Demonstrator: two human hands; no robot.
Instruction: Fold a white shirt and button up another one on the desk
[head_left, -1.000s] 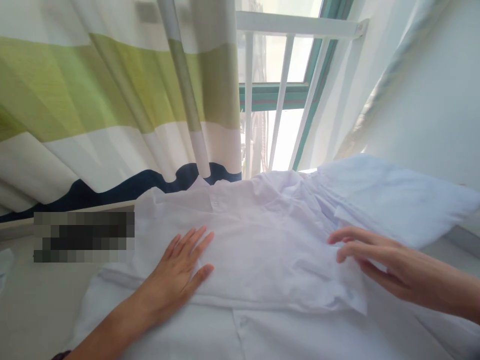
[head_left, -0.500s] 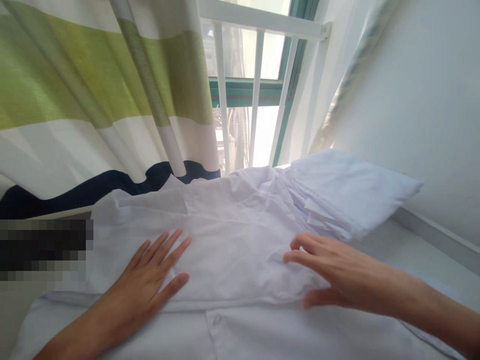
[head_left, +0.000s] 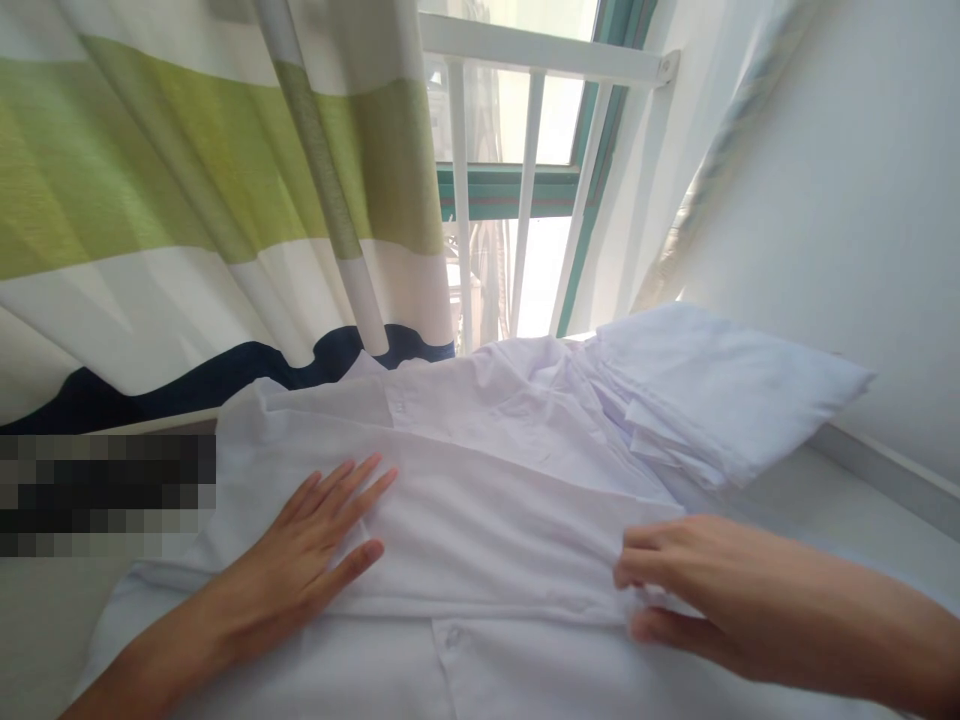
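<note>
A white shirt (head_left: pixel 495 520) lies spread on a pale surface, with a folded band across its middle and its collar toward the window. My left hand (head_left: pixel 315 555) rests flat on the left part of the fold, fingers stretched out. My right hand (head_left: pixel 690 585) is at the right end of the fold, fingers curled and pinching the cloth edge there. One sleeve (head_left: pixel 720 390) lies folded at the upper right.
A striped green, white and navy curtain (head_left: pixel 202 220) hangs at the back left. A window with white bars (head_left: pixel 525 200) is straight ahead. A white wall (head_left: pixel 840 200) rises at the right. A blurred dark patch (head_left: pixel 105 490) sits at the left.
My right hand moved down and toward me and closed on the cloth's edge, drawing the fold flatter. My left hand stayed pressed on the shirt.
</note>
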